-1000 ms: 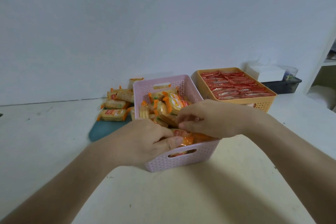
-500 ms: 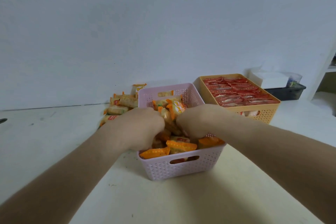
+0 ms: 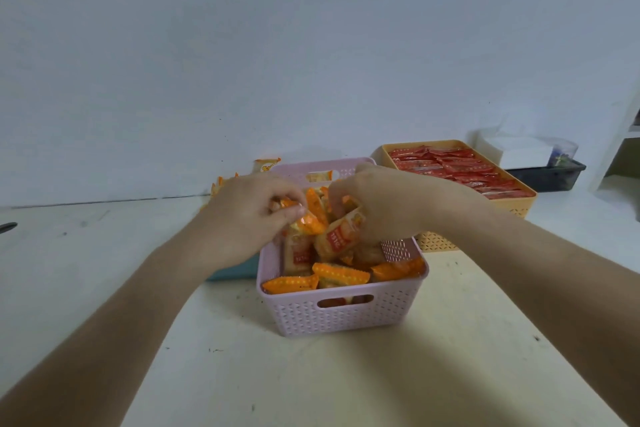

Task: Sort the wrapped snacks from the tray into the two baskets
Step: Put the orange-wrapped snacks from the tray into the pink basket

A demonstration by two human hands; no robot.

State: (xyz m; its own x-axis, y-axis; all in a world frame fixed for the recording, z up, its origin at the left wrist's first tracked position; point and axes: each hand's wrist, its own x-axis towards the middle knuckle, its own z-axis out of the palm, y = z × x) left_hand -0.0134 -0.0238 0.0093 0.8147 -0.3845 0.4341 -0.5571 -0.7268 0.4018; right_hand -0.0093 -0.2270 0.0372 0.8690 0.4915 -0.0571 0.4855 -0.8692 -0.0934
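Gripping orange-wrapped snacks, left hand and right hand dig into the heaped pink basket; right of them the yellow basket holds red packets; the teal tray peeks beneath the left wrist.

Crowded over the pink perforated plastic basket: both hands, left and right, buried among heaped orange-wrapped snacks. Blocked rightward by the yellow plastic basket touching its corner, leftward by the teal tray. Open across the near white tabletop.

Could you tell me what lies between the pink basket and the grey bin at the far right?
In the head view, the orange basket, filled with red wrapped snacks, stands between the pink basket and the grey bin.
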